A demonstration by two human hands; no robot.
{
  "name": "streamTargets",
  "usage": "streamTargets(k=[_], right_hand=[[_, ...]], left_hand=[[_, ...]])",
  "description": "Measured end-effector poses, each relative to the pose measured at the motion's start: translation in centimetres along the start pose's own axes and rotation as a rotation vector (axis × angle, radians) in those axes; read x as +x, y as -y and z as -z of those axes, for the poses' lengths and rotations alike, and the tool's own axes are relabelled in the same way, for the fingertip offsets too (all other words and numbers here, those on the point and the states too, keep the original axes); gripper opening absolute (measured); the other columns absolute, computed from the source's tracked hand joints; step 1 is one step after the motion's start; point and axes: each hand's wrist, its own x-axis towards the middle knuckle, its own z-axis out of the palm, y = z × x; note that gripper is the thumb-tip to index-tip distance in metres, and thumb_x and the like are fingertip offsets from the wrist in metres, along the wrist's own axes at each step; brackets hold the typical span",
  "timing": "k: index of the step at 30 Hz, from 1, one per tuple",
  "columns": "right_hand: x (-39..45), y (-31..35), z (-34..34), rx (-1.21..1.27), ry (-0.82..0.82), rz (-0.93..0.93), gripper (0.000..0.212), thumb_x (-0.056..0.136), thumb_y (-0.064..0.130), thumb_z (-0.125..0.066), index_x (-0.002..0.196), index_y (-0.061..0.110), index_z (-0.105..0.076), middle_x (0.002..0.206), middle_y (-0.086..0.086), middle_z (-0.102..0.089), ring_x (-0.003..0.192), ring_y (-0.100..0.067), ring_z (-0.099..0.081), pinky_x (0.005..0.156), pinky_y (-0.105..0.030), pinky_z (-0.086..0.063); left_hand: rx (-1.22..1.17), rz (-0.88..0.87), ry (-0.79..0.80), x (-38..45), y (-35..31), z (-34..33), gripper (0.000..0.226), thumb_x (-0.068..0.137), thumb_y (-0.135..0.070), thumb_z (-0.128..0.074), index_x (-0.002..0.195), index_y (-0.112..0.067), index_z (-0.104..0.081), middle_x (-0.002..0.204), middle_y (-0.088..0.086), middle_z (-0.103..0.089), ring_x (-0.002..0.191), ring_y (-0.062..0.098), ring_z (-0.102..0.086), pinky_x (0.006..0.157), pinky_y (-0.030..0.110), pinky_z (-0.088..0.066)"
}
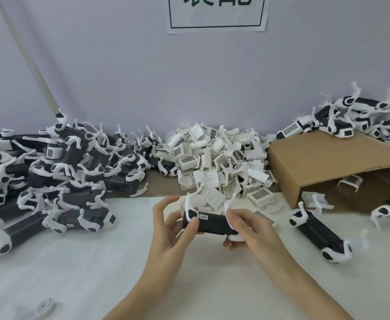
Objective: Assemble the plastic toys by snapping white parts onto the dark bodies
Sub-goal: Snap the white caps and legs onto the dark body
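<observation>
Both hands grasp one dark body [212,224] above the white table [97,273]: the left hand [173,227] curls its fingers round the left end, beside a white leg part [190,210], and the right hand [247,229] pinches the right end at another white piece. Just behind lies a heap of white parts [219,158]. A pile of dark toys [50,169] spreads to the left, a cardboard box [327,162] stands to the right, and one assembled toy [318,232] lies near the right hand.
</observation>
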Motion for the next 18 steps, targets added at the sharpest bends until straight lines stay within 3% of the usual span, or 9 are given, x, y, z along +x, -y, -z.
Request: streamTargets(k=[2,5,7,11,13,15,16,18], right_hand=[[-0.2,0.1,-0.1,-0.037,-0.016,0.048,0.046,0.085,0.055,-0.069,0.106,0.015,-0.074,0.097,-0.01,-0.069,0.072,-0.028,-0.073,0.078,-0.047,-0.057],[-0.3,0.0,0.0,-0.124,0.01,0.089,0.045,0.086,0.055,-0.067,0.117,0.022,-0.07,0.088,0.003,-0.068,0.07,-0.017,-0.068,0.071,-0.031,-0.052],[-0.2,0.1,0.4,-0.13,0.055,0.1,0.047,0.084,0.054,-0.068,0.121,0.025,-0.068,0.09,0.011,-0.068,0.07,-0.011,-0.068,0.067,-0.021,-0.049],[0.1,0.0,1.4,-0.129,0.125,0.13,0.04,0.092,0.037,-0.074,0.128,0.022,-0.066,0.112,0.009,-0.069,0.084,-0.017,-0.071,0.075,-0.027,-0.054],[0.4,-0.2,1.8,0.054,0.156,0.125,0.034,0.1,0.017,-0.069,0.134,0.016,-0.064,0.125,0.004,-0.069,0.103,-0.022,-0.069,0.084,-0.035,-0.057],[0.8,-0.1,2.3,0.52,0.201,-0.021,0.045,0.095,0.007,-0.058,0.14,0.009,-0.06,0.136,-0.007,-0.064,0.12,-0.03,-0.064,0.095,-0.047,-0.056],[0.8,0.0,2.5,0.707,0.23,-0.088,0.047,0.095,0.013,-0.055,0.141,0.006,-0.06,0.137,-0.013,-0.062,0.125,-0.035,-0.061,0.1,-0.052,-0.054],[0.8,0.3,2.4,0.822,0.242,-0.165,0.042,0.102,0.031,-0.054,0.131,0.004,-0.066,0.131,-0.023,-0.063,0.126,-0.042,-0.059,0.104,-0.056,-0.052]], left_hand=[[-0.015,0.015,0.006,0.1,0.3,0.2,0.061,0.088,-0.046,-0.077,0.139,-0.051,-0.043,0.131,0.005,-0.074,0.117,0.034,-0.073,0.099,0.028,-0.056],[-0.052,0.077,0.023,0.4,0.4,0.6,0.066,0.086,-0.045,-0.081,0.141,-0.055,-0.044,0.136,0.005,-0.072,0.123,0.033,-0.07,0.11,0.042,-0.051],[-0.084,0.106,0.061,0.6,0.3,1.2,0.07,0.087,-0.041,-0.083,0.146,-0.049,-0.045,0.142,0.005,-0.068,0.13,0.031,-0.066,0.116,0.053,-0.042],[-0.031,0.108,0.17,0.9,0.2,1.7,0.066,0.094,-0.026,-0.08,0.153,-0.029,-0.05,0.153,0.001,-0.06,0.137,0.03,-0.061,0.116,0.058,-0.043],[-0.01,0.118,0.184,0.9,0.3,1.5,0.069,0.094,-0.018,-0.08,0.153,-0.035,-0.049,0.15,0.003,-0.062,0.129,0.034,-0.066,0.109,0.053,-0.053],[-0.007,0.109,0.181,0.7,0.4,1.3,0.074,0.092,-0.01,-0.081,0.151,-0.039,-0.048,0.145,0.005,-0.064,0.122,0.037,-0.069,0.103,0.05,-0.058],[0.005,0.091,0.186,0.7,0.4,1.3,0.073,0.092,-0.006,-0.081,0.15,-0.035,-0.047,0.145,0.005,-0.063,0.121,0.038,-0.069,0.104,0.051,-0.058],[0.028,0.053,0.203,0.6,0.6,1.4,0.068,0.092,0.002,-0.079,0.146,-0.025,-0.046,0.147,0.005,-0.06,0.123,0.039,-0.067,0.107,0.053,-0.055]])
